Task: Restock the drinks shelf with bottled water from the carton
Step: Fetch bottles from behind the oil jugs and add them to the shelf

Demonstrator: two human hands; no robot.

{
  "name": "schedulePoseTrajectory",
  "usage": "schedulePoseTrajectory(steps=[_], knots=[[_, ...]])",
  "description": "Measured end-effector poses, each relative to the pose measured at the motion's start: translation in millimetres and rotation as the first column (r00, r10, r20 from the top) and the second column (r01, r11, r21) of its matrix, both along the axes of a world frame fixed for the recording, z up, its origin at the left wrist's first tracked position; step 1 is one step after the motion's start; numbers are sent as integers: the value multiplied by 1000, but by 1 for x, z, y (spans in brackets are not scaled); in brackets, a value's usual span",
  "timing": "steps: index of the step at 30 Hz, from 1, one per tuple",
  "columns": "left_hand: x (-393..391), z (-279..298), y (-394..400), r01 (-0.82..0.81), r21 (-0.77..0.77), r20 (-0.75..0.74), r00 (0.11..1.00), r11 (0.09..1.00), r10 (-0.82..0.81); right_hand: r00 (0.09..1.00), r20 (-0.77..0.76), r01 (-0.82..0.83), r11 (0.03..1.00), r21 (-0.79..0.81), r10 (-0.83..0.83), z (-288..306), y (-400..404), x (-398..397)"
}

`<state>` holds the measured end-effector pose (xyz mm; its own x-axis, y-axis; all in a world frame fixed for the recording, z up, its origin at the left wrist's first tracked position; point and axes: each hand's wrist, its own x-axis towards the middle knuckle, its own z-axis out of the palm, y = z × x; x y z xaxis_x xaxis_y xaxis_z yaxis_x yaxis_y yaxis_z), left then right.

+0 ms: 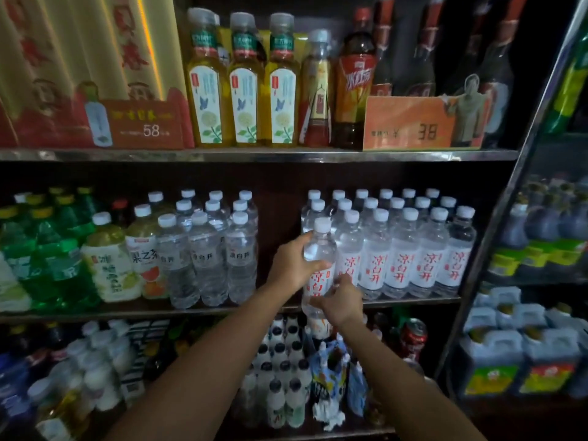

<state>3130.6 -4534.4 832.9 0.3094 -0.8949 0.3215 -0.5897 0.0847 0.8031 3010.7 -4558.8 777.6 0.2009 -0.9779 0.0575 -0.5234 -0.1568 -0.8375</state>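
- The left hand (291, 265) is reached forward from the lower left, its fingers and thumb curled round the upper body of a water bottle (319, 262) just under the shoulder.
- The right hand (342, 302) is brought up from the lower right and is wrapped round the lower part of the same bottle, fingertips on the label's lower edge.
- The bottle is held upright at the front edge of the middle shelf (222, 311), touching or just beside the leftmost column of a block of matching water bottles (410, 249) on its right.
- A dark gap is seen to the left of the held bottle, and beyond it a smaller group of clear bottles (206, 253), then tea and green bottles.
- Yellow tea bottles (245, 87) and an orange price card (413, 124) are stood on the shelf above.
- The held bottle is clear, with a white cap and a white label printed in red characters.
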Motion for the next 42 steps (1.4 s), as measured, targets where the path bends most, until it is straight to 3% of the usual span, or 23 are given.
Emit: schedulePoseTrajectory(steps=[10,21,25,30,36,42], knots=[[2,-21,-50,-153,-24,14,988,988,153,989,-24,146,988,-43,-147,-17,-33,19],[3,-30,-56,-163,-29,5,987,986,164,990,-77,112,993,-43,-115,-27,-42,31],[11,-23,-38,-115,49,-42,992,992,118,999,-44,33,998,51,-31,-17,-30,20],[19,-14,-1,-168,193,65,985,967,158,996,-71,-43,996,78,49,6,-3,-8],[16,-7,71,-93,245,234,972,965,34,962,-271,-63,992,-111,31,31,63,-48],[-3,-3,168,-27,311,382,919,950,-99,954,-295,-16,981,-192,-42,38,152,-82]])
